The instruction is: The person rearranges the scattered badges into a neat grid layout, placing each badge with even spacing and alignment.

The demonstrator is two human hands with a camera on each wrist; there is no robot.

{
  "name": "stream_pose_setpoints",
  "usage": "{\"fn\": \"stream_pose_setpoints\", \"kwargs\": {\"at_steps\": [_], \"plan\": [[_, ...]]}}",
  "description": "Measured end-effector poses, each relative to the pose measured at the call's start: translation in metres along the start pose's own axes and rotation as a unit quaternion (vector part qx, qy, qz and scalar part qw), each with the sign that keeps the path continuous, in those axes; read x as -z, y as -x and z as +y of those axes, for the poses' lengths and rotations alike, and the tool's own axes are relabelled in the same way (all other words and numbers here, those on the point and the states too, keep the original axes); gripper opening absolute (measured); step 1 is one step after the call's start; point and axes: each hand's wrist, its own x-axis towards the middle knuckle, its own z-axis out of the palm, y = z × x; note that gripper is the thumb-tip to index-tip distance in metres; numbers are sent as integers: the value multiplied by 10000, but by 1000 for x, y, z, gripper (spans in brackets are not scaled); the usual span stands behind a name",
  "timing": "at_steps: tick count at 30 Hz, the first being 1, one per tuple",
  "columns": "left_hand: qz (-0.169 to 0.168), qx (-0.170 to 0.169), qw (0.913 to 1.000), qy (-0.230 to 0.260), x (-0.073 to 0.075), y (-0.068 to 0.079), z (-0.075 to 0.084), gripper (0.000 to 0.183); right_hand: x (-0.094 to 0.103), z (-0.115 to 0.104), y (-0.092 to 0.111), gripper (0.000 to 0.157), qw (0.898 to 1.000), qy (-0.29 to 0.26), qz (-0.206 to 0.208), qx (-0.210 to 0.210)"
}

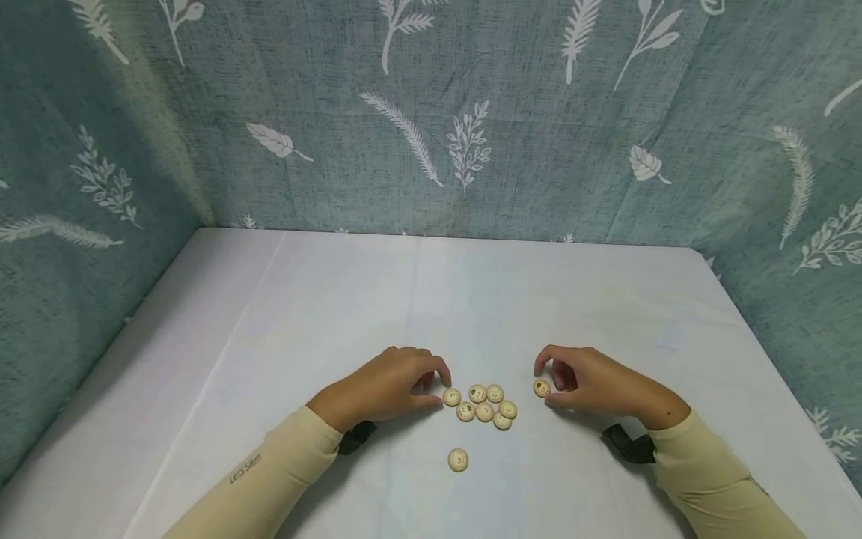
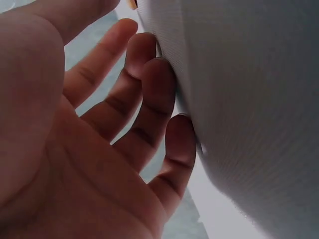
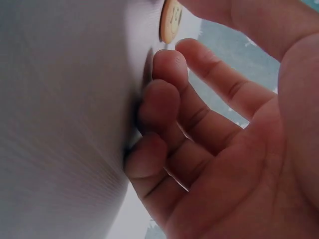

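Note:
Small round pale wooden discs with dark printed marks lie on the white-covered table. My left hand (image 1: 400, 382) pinches the leftmost disc (image 1: 452, 397) of the cluster by its edge, thumb and index finger set around it; in the left wrist view the palm hides nearly all of it. A separate disc (image 1: 542, 387), with a dark spot, sits between the thumb and index finger of my right hand (image 1: 592, 382). The right wrist view shows that same disc (image 3: 171, 21) beside the thumb. The other fingers of both hands (image 2: 109, 134) (image 3: 209, 144) are bent and rest near the tabletop.
Between the hands several more discs (image 1: 484, 412) form a close group, two of them overlapping at its right. One lone disc (image 1: 458, 460) lies nearer the body. Patterned green cloth (image 1: 431, 120) hangs behind and beside the white table (image 1: 337, 299).

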Motion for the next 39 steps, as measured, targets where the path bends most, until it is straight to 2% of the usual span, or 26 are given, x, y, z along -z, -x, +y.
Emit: {"fn": "stream_pose_setpoints", "kwargs": {"at_steps": [5, 13, 21, 29, 39], "plan": [[-112, -82, 9997, -186, -2, 0, 0, 25, -2, 0, 1, 28, 9999, 151, 55, -8], [-157, 68, 9998, -144, -1, 5, 0, 26, -7, -1, -3, 21, 9996, 239, 152, 66], [113, -171, 9994, -262, 0, 2, 2, 24, -3, -2, -3, 22, 9990, 379, 227, 98], [83, 13, 9998, -176, -5, 1, 2, 20, -6, 1, -5, 21, 9991, 318, 237, 177], [131, 52, 9997, -179, -12, 1, 1, 18, -10, 1, -3, 19, 9991, 223, 304, 200]]}}
